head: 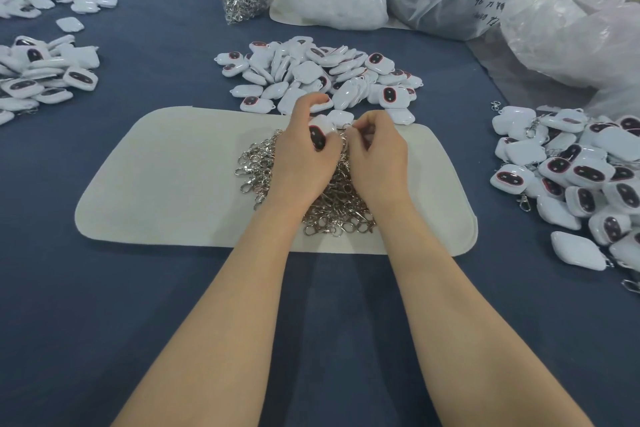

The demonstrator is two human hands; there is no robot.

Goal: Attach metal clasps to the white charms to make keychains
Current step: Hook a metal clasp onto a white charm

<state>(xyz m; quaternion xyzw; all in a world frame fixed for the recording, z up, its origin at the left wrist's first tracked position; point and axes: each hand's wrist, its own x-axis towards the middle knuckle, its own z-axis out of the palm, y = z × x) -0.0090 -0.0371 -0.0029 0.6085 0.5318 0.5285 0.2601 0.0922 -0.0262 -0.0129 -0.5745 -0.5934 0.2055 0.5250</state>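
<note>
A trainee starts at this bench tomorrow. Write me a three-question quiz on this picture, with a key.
1. True or false: the left hand holds a white charm.
2. The pile of loose clasps lies on: A the cream mat, B the blue cloth, C a plastic bag.
3. What does the right hand pinch?
Key: 1 true; 2 A; 3 a metal clasp.
</note>
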